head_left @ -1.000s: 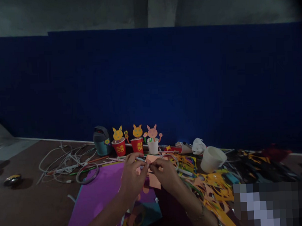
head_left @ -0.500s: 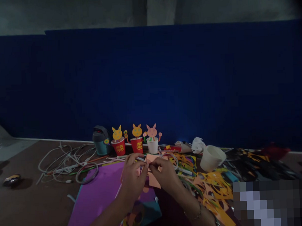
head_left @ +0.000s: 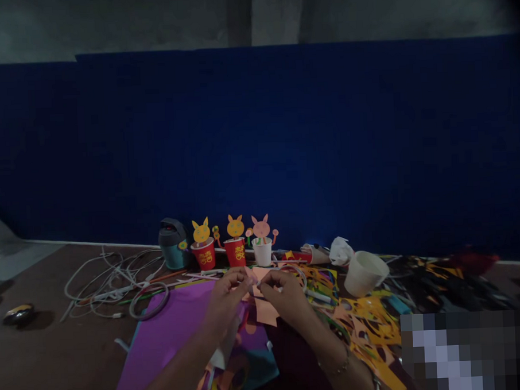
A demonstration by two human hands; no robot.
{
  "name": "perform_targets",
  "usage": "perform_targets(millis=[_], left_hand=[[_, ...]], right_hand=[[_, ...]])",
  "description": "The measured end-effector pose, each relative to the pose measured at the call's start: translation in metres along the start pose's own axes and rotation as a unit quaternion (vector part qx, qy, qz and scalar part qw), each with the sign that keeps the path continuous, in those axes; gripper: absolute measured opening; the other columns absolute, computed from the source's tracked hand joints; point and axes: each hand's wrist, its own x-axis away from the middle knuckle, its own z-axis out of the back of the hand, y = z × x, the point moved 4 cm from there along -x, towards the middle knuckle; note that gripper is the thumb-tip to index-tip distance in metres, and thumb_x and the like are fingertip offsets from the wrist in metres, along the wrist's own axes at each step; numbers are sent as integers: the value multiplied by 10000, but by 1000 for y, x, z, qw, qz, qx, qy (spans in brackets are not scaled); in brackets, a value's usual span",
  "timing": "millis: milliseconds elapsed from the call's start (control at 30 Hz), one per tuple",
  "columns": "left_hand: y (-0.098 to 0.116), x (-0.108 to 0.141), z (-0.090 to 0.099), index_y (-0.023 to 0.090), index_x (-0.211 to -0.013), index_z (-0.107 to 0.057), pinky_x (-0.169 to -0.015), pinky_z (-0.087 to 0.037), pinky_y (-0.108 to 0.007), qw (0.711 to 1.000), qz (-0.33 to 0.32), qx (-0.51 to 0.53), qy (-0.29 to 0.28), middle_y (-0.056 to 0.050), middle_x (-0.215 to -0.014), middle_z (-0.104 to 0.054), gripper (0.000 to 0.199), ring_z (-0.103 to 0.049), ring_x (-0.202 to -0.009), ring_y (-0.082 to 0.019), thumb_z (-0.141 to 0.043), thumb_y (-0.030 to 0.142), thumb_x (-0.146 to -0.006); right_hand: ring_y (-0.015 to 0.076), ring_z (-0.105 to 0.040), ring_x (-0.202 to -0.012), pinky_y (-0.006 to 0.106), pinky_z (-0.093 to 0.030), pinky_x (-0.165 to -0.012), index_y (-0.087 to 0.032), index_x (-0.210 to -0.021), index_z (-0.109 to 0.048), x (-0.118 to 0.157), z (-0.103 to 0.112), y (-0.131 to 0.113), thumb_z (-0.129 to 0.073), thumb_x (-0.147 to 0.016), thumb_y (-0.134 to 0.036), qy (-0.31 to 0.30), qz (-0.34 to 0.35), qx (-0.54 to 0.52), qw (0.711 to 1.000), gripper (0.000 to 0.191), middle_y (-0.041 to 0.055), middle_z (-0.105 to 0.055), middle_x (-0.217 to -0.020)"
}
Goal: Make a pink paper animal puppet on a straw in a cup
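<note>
Close together at the middle of the table, my left hand [head_left: 230, 294] and my right hand [head_left: 287, 298] are closed with fingertips pinched. Whatever small thing is between the fingertips is too small and dim to name. Light orange paper [head_left: 266, 314] shows behind and below the fingers; I cannot tell whether either hand grips it. A pale white piece [head_left: 227, 345] shows under my left wrist. Purple paper [head_left: 175, 325] lies beneath my left forearm, with a teal sheet [head_left: 261, 361] beside it.
Behind my hands stand two red paper cups [head_left: 205, 258] and a white cup [head_left: 262, 254] with paper animal faces. A teal container [head_left: 172, 247] and tangled white cables [head_left: 104, 279] lie left. Right are yellow paper scraps [head_left: 373, 316], crumpled tissue [head_left: 340, 251] and a large white cup [head_left: 364, 274].
The fingers of my left hand have shifted and turned slightly; a slim pale stick seen there before no longer shows. More of the pale piece shows under my left wrist. My right hand stays nearly in place.
</note>
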Motion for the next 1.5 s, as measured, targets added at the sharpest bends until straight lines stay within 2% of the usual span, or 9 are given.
perform_targets(millis=[267,367,500,667,800,967,1067,1200,1500], left_hand=[[-1,-6,9,177,-682,-593,-715,-397,-246,996,0,-39,-76,-19,-807,-591,198,-540,-780,-155,-585,324,-815],[-2,-9,8,178,-620,-595,-792,-418,-293,987,-33,-136,-80,-55,-902,-607,185,-561,-887,-197,-606,288,-769],[0,-11,8,189,-595,-599,-828,-439,-339,971,-84,-213,-75,-76,-921,-626,195,-574,-938,-230,-619,315,-742],[4,-8,4,197,-633,-619,-750,-445,-321,954,-101,-268,-92,-44,-760,-664,168,-599,-789,-210,-570,282,-769],[4,-9,2,201,-589,-629,-769,-448,-329,946,-114,-288,-92,-49,-770,-683,157,-611,-803,-216,-595,253,-733],[-10,-20,31,181,-1027,-651,-846,-439,-370,947,-70,-312,30,-95,-1016,-673,311,-597,-958,-247,-596,318,-754],[-18,-22,48,179,-899,-675,-881,-371,-454,903,-43,-424,59,-112,-947,-662,236,-541,-1008,-320,-608,331,-732],[-32,-25,53,178,-533,-582,-769,-385,-410,909,19,-417,-7,-71,-682,-600,160,-563,-872,-309,-612,246,-674],[-33,-17,16,144,-630,-606,-483,-367,-231,951,92,-210,-208,0,-565,-594,377,-512,-508,-132,-601,512,-712]], right_hand=[[172,-583,-654,275,-366,-658,-166,-605,-628,-3,11,19,-539,-777,-215,-60,4,290,955,200,47,-649,-634],[187,-610,-800,275,-392,-725,-174,-863,-673,-2,11,16,-543,-716,-113,-42,40,238,969,205,63,-694,-874],[177,-597,-654,266,-409,-615,-177,-639,-633,-4,10,12,-549,-750,-190,-17,15,163,986,140,44,-663,-674],[160,-618,-690,251,-448,-629,-173,-866,-662,-4,3,5,-556,-741,-187,-21,5,8,1000,165,22,-683,-756],[147,-595,-647,240,-446,-618,-173,-700,-641,-1,0,-1,-558,-744,-180,-42,23,-30,998,95,7,-661,-666],[162,-625,-683,258,-457,-661,-176,-726,-627,-6,11,6,-535,-790,-218,25,19,-60,998,120,32,-699,-728],[166,-622,-667,265,-454,-632,-175,-730,-611,-11,13,18,-532,-803,-268,37,-1,-55,998,142,48,-699,-737],[171,-630,-650,275,-469,-625,-179,-725,-579,-15,9,26,-546,-797,-293,20,0,-86,996,139,52,-694,-707],[168,-643,-639,270,-477,-617,-183,-712,-576,-16,11,27,-564,-763,-310,27,-37,-135,990,138,44,-697,-684]])
